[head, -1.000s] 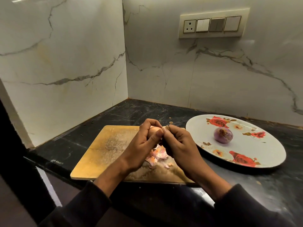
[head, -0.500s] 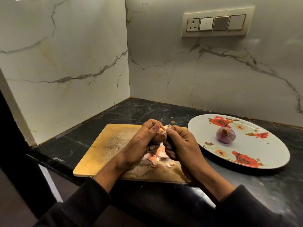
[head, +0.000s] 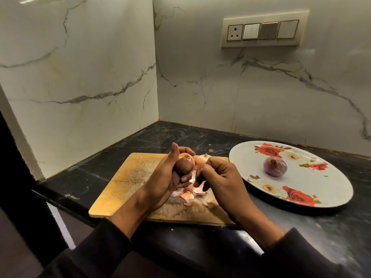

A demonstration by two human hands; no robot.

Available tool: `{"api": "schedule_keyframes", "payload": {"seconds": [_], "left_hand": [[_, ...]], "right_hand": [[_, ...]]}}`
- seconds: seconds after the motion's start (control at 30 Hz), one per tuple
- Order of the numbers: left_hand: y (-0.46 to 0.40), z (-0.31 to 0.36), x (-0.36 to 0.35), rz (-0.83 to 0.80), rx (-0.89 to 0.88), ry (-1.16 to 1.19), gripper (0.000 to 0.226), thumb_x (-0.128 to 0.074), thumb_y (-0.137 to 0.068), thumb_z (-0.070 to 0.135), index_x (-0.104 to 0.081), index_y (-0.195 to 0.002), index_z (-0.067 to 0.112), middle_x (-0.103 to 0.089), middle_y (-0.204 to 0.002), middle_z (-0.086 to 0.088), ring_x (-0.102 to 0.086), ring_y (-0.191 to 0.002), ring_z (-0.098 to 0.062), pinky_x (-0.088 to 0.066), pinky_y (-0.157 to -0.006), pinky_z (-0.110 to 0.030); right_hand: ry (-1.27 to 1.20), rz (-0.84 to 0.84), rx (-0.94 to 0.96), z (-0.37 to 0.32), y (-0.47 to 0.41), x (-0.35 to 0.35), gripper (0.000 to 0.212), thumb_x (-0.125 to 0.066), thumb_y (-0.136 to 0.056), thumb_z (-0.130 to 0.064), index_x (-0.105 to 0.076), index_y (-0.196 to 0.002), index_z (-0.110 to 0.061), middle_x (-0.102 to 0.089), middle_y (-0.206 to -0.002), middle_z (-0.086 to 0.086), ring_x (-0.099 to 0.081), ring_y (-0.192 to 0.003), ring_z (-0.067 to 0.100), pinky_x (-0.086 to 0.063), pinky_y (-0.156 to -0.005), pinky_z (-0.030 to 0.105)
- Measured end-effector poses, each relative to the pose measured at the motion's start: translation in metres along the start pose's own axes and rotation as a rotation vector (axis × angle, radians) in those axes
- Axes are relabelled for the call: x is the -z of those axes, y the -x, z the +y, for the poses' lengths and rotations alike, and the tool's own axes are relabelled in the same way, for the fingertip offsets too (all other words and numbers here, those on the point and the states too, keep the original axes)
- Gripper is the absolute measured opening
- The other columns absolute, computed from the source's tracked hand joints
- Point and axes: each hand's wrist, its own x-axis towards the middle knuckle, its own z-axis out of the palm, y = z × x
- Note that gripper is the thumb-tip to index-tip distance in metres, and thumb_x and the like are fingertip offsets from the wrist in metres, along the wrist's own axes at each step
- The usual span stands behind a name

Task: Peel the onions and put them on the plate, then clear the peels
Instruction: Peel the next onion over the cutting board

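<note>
We are gripping the onion (head: 185, 163) in our left hand (head: 166, 181), fingers curled round it and thumb standing up along its far side, holding it raised above the chopping board (head: 128, 177). Our right hand (head: 222, 181) is sitting just beside it, its fingers bent in tight and pinching a strip of peel (head: 197, 184) that is hanging down off the onion between the two hands; how much of the onion is bare we cannot tell. Directly under both hands, loose peels (head: 185, 194) are lying in a small heap on the board. Out past our right hand, a flowered plate (head: 331, 189) is resting on the dark worktop (head: 84, 177), and a peeled purple onion (head: 275, 165) is sitting near its middle, well apart from the hands. Dark sleeves (head: 94, 249) are covering both forearms.
</note>
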Motion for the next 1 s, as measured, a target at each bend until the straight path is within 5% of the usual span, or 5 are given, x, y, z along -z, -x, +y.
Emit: {"api": "schedule_keyframes", "payload": {"seconds": [0.17,0.43,0.57,0.67,1.0], "left_hand": [[0.003,0.001,-0.001,0.048,-0.027,-0.072,0.024,-0.051,-0.102,0.024,-0.049,-0.121,0.01,-0.045,-0.093,-0.013,-0.047,-0.062,-0.012,-0.036,-0.053,-0.026],[0.007,-0.008,-0.002,0.15,-0.086,-0.301,0.039,-0.044,-0.096,0.048,-0.056,-0.12,0.02,-0.069,-0.11,-0.009,-0.066,-0.102,-0.036,-0.051,-0.085,-0.06],[0.007,-0.008,-0.005,0.145,-0.077,-0.344,0.043,-0.043,-0.096,0.051,-0.059,-0.118,0.017,-0.066,-0.115,-0.016,-0.064,-0.098,-0.04,-0.054,-0.075,-0.046],[0.008,-0.007,-0.007,0.157,-0.067,-0.349,0.045,-0.041,-0.094,0.047,-0.06,-0.118,0.013,-0.064,-0.115,-0.016,-0.064,-0.098,-0.041,-0.055,-0.079,-0.053],[0.008,-0.006,-0.005,0.177,-0.061,-0.383,0.042,-0.04,-0.096,0.047,-0.065,-0.117,0.019,-0.068,-0.114,-0.008,-0.065,-0.105,-0.039,-0.053,-0.085,-0.061]], "right_hand": [[0.339,0.069,0.118,0.003,-0.001,0.009,0.036,-0.056,-0.072,-0.039,-0.064,-0.051,-0.011,-0.061,-0.054,0.006,-0.057,-0.055,0.022,-0.045,-0.053,0.039],[0.661,-0.02,0.041,0.004,-0.003,0.016,0.046,-0.072,-0.086,-0.03,-0.045,-0.049,-0.029,-0.044,-0.044,-0.008,-0.038,-0.045,0.009,-0.026,-0.048,0.018],[0.846,-0.098,0.077,-0.004,0.0,0.015,0.026,-0.067,-0.09,-0.051,-0.056,-0.073,-0.035,-0.048,-0.055,-0.014,-0.048,-0.054,0.006,-0.026,-0.048,0.017],[0.886,-0.112,0.118,-0.005,0.002,0.013,0.02,-0.062,-0.091,-0.056,-0.063,-0.103,-0.04,-0.055,-0.069,-0.018,-0.055,-0.066,0.007,-0.037,-0.053,0.019],[0.668,-0.093,0.033,0.0,-0.001,0.017,0.01,-0.073,-0.092,-0.033,-0.075,-0.098,-0.026,-0.071,-0.088,-0.012,-0.064,-0.079,0.002,-0.05,-0.069,0.014]]}}
